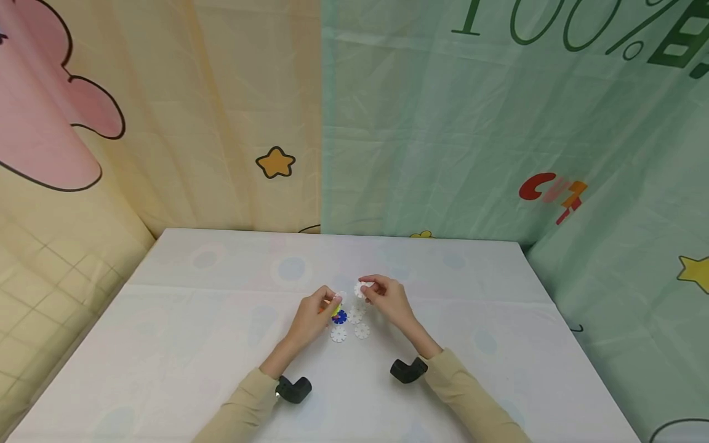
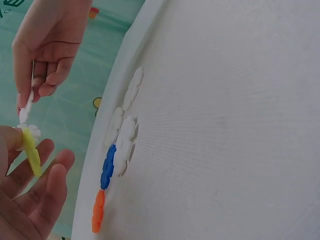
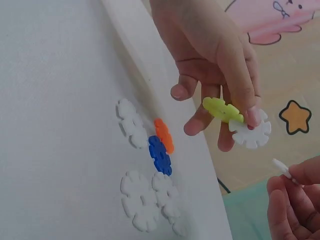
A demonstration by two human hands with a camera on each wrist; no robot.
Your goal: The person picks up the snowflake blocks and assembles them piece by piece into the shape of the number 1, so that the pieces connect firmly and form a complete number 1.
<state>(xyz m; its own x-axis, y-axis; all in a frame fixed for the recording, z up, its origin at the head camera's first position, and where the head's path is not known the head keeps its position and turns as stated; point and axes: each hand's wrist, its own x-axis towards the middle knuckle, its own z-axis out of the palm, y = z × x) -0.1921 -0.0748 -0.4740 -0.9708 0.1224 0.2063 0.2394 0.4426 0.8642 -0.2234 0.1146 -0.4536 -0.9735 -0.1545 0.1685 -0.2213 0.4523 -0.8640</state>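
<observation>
My left hand (image 1: 311, 317) pinches a yellow snowflake disc (image 3: 222, 110) and a white snowflake disc (image 3: 250, 131) between thumb and fingers. The two discs meet at an angle, seemingly slotted together at their notched edges. Beside it, my right hand (image 1: 390, 301) pinches another white snowflake disc (image 3: 286, 170) by its edge, a little apart from the joined pair. Beneath the hands, a blue snowflake disc (image 3: 160, 155) lies on the table by an orange one (image 3: 163, 136). Several loose white snowflake discs (image 3: 139, 201) lie around them, some touching or overlapping.
A white cloth with pale dots covers the table (image 1: 183, 369). Patterned curtains (image 1: 443, 141) hang behind its far edge and along the sides. A black wrist camera mount (image 1: 408, 371) sits on the right forearm, and a second mount (image 1: 294, 390) is on the left.
</observation>
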